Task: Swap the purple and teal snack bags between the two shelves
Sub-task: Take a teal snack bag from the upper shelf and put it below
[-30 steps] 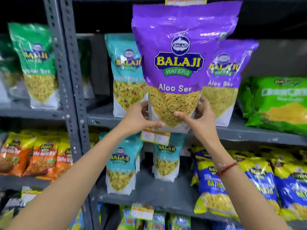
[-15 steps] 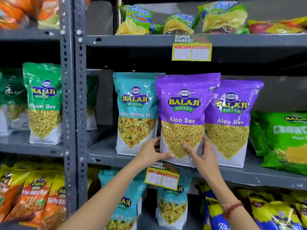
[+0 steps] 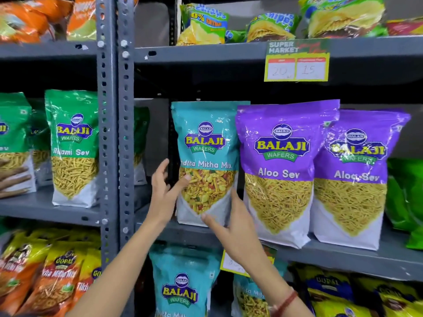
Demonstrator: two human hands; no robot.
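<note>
A teal Khatta Mitha Mix bag (image 3: 206, 143) stands upright on the middle shelf (image 3: 343, 255). Right of it, touching, stand two purple Aloo Sev bags, one in the middle (image 3: 281, 168) and one further right (image 3: 354, 179). My left hand (image 3: 164, 193) is at the teal bag's left edge, fingers spread, thumb on its front. My right hand (image 3: 231, 223) holds its lower right corner, thumb at the front, fingers slipped between teal and purple. Two more teal bags (image 3: 180, 287) (image 3: 249, 296) stand on the shelf below, partly hidden by my arms.
A grey perforated post (image 3: 114, 133) divides the racks. Green sev bags (image 3: 73, 145) stand to its left. A green bag (image 3: 405, 197) lies right of the purple ones. A price tag (image 3: 297, 62) hangs from the upper shelf. Orange bags (image 3: 57, 282) fill the lower left.
The middle purple bag went from raised in both hands to standing on the middle shelf. Both hands let go of it and moved left onto the teal bag.
</note>
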